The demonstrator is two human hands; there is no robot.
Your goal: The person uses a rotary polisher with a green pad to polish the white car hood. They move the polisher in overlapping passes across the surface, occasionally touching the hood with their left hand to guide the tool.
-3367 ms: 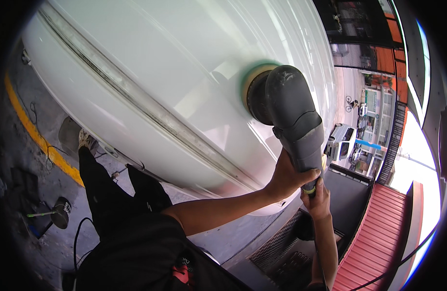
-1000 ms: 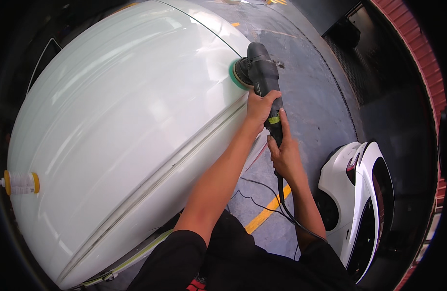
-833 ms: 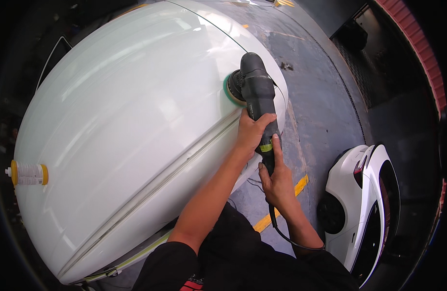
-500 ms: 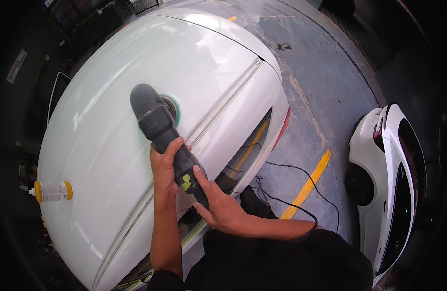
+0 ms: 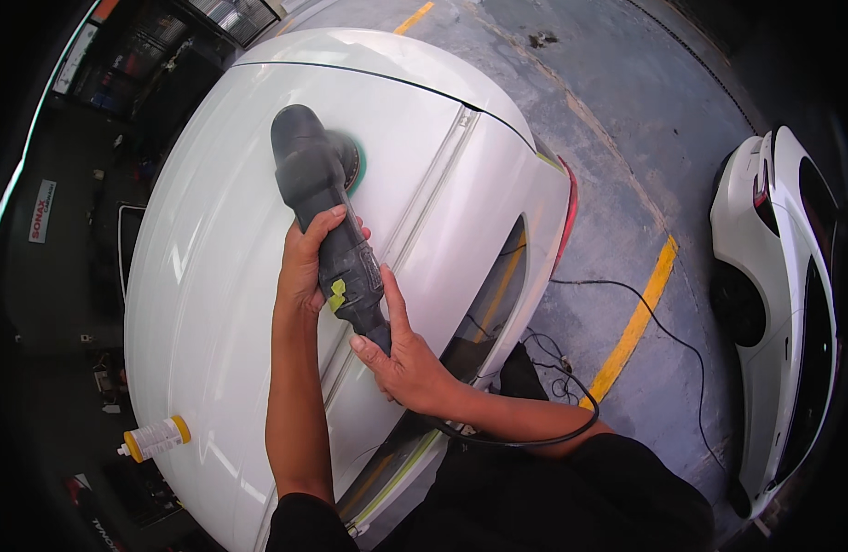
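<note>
Left hand (image 5: 309,262) wrapped around the mid-body of a black car polisher (image 5: 315,179); thumb laid across the top, fingertips showing on the far side; fingers narrow, filled by the housing. Right hand (image 5: 410,368) on the slimmer tail of the same tool; index finger stretched along one flank, thumb against the other, tool held between them; remaining fingers mostly hidden, their curl cannot be told.

Polisher head lies ahead of the left fingers, over a white car roof (image 5: 212,230); green polishing pad (image 5: 359,166) to the right of the head, ahead of the left fingertips, turned toward the roof; its contact face is hidden. Yellow-green tape (image 5: 337,295) on the tool, between the two hands, apart from the left thumb; black power cable (image 5: 534,443) looping across the right forearm, behind the right fingers.

Roof channel (image 5: 422,193) runs to the right of the left fingers and passes beneath the tool; white bottle with yellow ends (image 5: 157,438) at the roof's edge, left of the left fingers and nearer the body, nozzle pointing away from them; second white car (image 5: 764,313) well to the right of the right fingers, beyond a yellow floor line (image 5: 634,322).
</note>
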